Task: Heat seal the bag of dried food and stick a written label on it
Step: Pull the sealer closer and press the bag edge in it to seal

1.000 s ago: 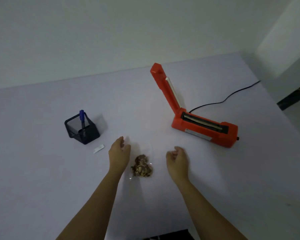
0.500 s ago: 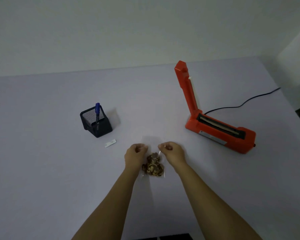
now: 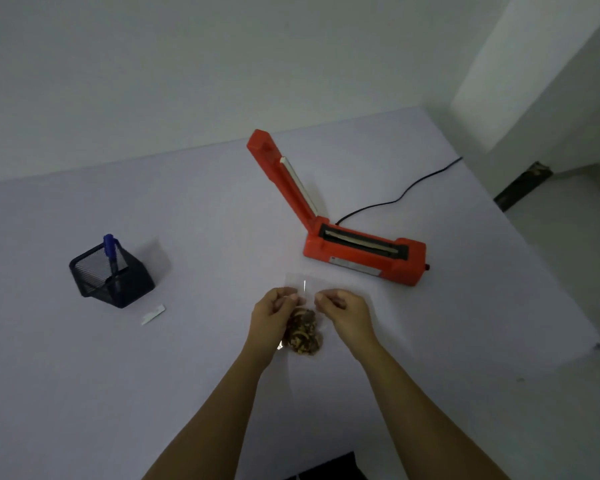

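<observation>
Grips the clear bag [image 3: 300, 285] by its upper part from both sides. Pinches its left edge with the left hand [image 3: 274, 318], fingers [image 3: 291, 296] curled tight against the thumb on the plastic. Pinches its right edge the same way with the right hand [image 3: 343, 315]. Holds the empty top of the bag spread flat between the two hands, pointing away toward the orange heat sealer [image 3: 364, 254]. Leaves the brown dried food [image 3: 303, 336] bunched at the near end, between the wrists. Cannot tell whether the bag rests on the table [image 3: 205, 220] or hangs just above it.

Shows a pale plate on the sealer's front side, print too small to read. Shows no readable writing on the small white label [image 3: 153, 314] lying just beside the black mesh pen holder [image 3: 115, 282], with a blue pen [image 3: 111, 251] standing inside.

Differs from one second ago: hands then loose and apart on either side of the bag, not touching it; now closed on its edges, with the clear top pulled out flat. Matches earlier in the sealer arm standing raised and the black cord [image 3: 395, 199] trailing off behind it.
</observation>
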### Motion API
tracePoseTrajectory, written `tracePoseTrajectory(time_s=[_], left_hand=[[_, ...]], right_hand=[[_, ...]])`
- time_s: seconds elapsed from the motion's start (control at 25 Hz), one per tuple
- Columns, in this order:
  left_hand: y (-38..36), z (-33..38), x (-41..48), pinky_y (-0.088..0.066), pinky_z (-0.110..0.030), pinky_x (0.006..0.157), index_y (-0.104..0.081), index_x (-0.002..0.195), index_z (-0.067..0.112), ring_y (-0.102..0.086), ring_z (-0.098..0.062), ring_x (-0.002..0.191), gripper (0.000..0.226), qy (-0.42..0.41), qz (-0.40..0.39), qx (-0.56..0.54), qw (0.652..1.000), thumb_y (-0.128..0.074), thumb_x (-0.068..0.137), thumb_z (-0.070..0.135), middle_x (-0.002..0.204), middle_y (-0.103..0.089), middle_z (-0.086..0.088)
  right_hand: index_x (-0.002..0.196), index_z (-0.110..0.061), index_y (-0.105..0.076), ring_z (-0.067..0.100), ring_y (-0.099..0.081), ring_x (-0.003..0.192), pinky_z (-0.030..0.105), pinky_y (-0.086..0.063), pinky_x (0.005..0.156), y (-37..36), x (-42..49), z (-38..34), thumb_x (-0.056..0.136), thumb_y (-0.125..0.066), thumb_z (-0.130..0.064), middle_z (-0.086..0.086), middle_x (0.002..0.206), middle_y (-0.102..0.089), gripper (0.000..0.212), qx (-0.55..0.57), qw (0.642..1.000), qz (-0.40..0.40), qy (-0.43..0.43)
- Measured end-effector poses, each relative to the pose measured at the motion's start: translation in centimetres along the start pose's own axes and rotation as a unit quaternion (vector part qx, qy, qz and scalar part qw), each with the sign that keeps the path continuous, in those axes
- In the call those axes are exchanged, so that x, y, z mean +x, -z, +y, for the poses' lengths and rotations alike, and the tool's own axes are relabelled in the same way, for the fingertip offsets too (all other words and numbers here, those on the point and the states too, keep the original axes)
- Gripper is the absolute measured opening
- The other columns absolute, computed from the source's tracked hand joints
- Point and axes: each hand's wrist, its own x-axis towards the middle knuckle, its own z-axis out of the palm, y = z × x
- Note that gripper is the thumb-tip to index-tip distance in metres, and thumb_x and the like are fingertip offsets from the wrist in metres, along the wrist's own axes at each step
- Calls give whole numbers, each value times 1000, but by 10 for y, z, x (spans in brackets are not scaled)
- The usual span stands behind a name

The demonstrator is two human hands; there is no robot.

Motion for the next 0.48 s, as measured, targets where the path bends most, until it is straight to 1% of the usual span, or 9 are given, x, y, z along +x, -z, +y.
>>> tracePoseTrajectory(time_s=[0.08, 0.12, 0.2, 0.24, 0.28, 0.36, 0.48], left_hand=[[-21, 0, 1, -55, -26, 78, -64, 107, 17, -69, -15, 87, 22, 5, -42, -13, 999, -65, 86, 17, 93, -71, -6], [-30, 1, 2, -55, -22, 75, -65, 106, 17, -69, -12, 85, 21, 0, -49, -2, 999, -66, 85, 17, 93, -71, -5], [-41, 5, 5, -53, -15, 66, -69, 96, 12, -69, -8, 77, 12, -13, -42, 16, 999, -66, 84, 12, 87, -72, -4], [-47, 7, 8, -53, -14, 63, -70, 91, 9, -69, -8, 73, 8, -17, -41, 20, 999, -67, 83, 10, 84, -72, -4], [-51, 8, 11, -53, -15, 62, -71, 88, 8, -69, -8, 71, 7, -17, -43, 21, 999, -67, 83, 8, 81, -72, -4], [-55, 11, 15, -54, -19, 61, -73, 85, 10, -70, -11, 72, 5, -12, -58, 18, 998, -69, 81, 9, 79, -73, -3], [-56, 7, 19, -56, -26, 65, -74, 87, 14, -71, -19, 76, 8, 9, -83, 13, 996, -66, 84, 13, 79, -75, -4]], right_hand=[[86, -14, -70, 11, -67, 77, 23, -52, 74, 22, 1, 0, 85, -63, -16, -2, 79, -70, 7, -26, 999, 3, 18], [86, -14, -70, 10, -66, 76, 20, -51, 73, 31, 1, 1, 85, -63, -16, -2, 79, -70, 8, -45, 998, 2, 36], [86, -12, -71, 9, -65, 76, 17, -51, 72, 44, 1, 2, 84, -64, -16, -2, 79, -69, 8, -79, 994, 8, 71], [86, -12, -71, 10, -66, 76, 18, -52, 73, 51, 2, 4, 84, -65, -16, -2, 79, -69, 8, -84, 993, 15, 79], [87, -12, -72, 11, -66, 76, 20, -53, 74, 56, 4, 5, 83, -66, -16, -2, 79, -69, 8, -79, 993, 19, 81], [85, -14, -72, 13, -68, 76, 26, -55, 76, 63, 7, 9, 82, -67, -15, -2, 79, -70, 6, -52, 996, 16, 66], [84, -19, -71, 15, -69, 78, 31, -56, 79, 67, 9, 10, 82, -67, -14, 0, 82, -72, 7, 2, 999, 12, 29]])
